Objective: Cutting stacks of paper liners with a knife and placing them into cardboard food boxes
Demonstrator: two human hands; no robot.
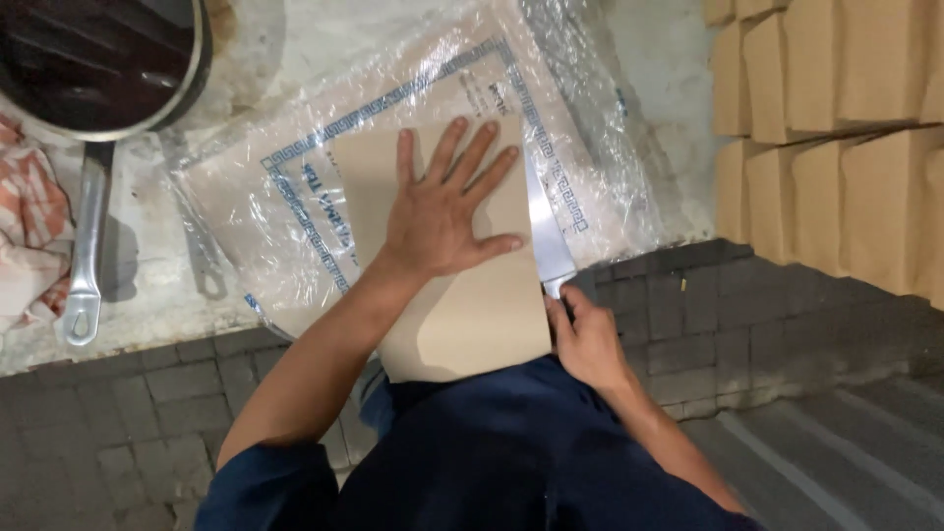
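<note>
A folded sheet of brown paper (462,315) lies on a clear plastic bag of paper (295,206) printed with a blue border. My left hand (447,211) presses flat on the brown sheet, fingers spread. My right hand (585,339) grips the handle of a knife (546,236). Its long steel blade lies along the sheet's right edge, pointing away from me.
A dark metal pan (98,69) with a long handle (84,256) sits at the upper left on the pale counter (147,295). A red-and-white cloth (29,226) lies at the left edge. Stacks of brown paper bags (836,138) stand at the right. Grey tiled steps (767,324) run below.
</note>
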